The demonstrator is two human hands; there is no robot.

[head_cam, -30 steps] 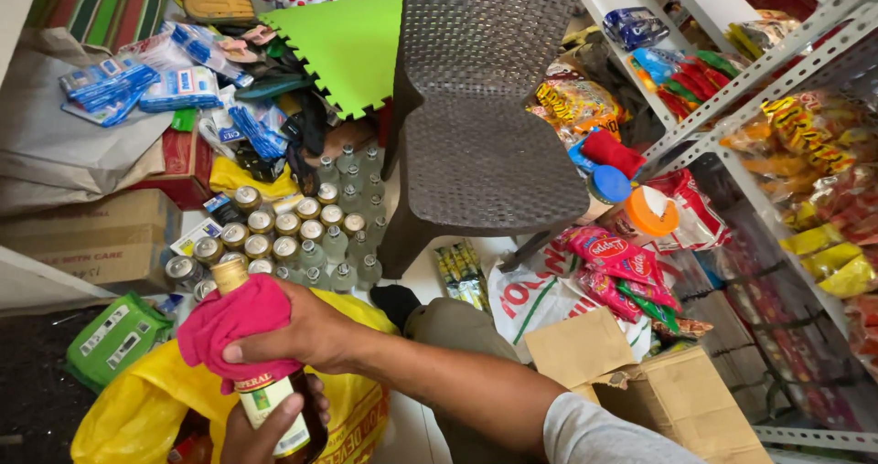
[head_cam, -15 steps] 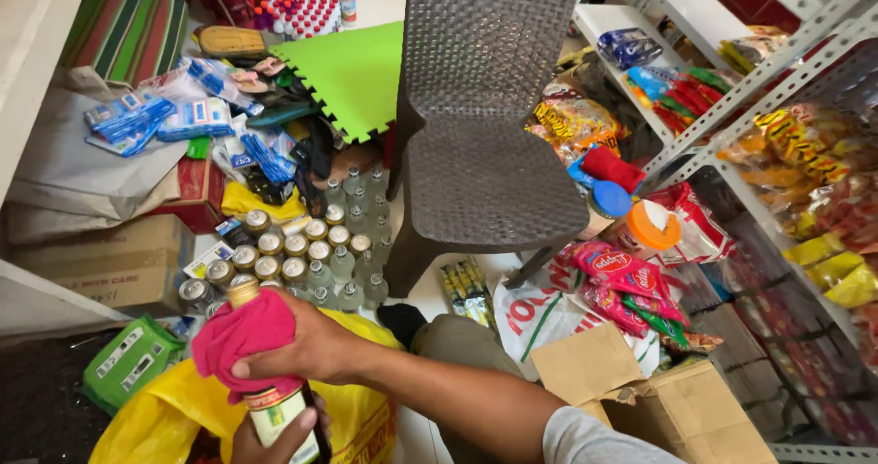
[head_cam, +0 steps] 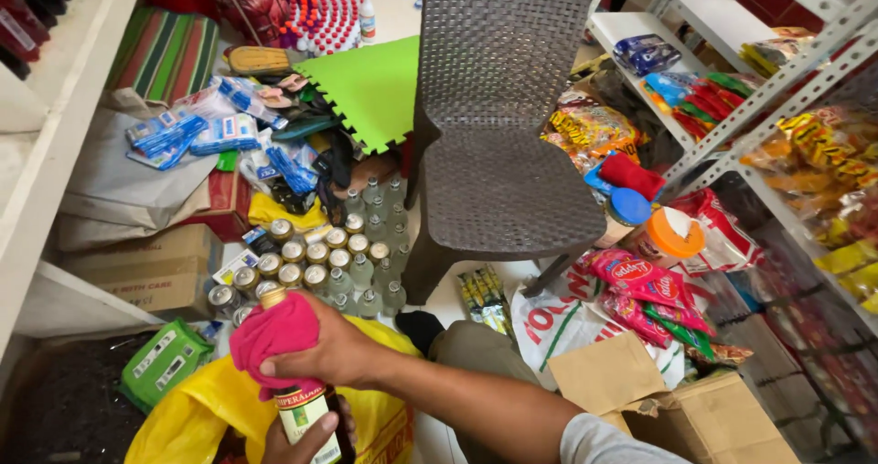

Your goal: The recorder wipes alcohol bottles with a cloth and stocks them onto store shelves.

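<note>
Right hand [head_cam: 334, 350]: closed over a pink cloth [head_cam: 273, 336], pressing it around the bottle's neck.
Left hand [head_cam: 297, 438]: fingers curled around the lower bottle, gripping from below.
Bottle [head_cam: 302, 409]: dark glass, green label, gold cap showing above cloth; upright, low in view, over a yellow bag [head_cam: 197, 418].
Behind: rows of small capped bottles [head_cam: 320, 263] on floor.
Beyond: grey woven chair [head_cam: 498, 144].
Lower right: open cardboard box [head_cam: 677, 409].
</note>
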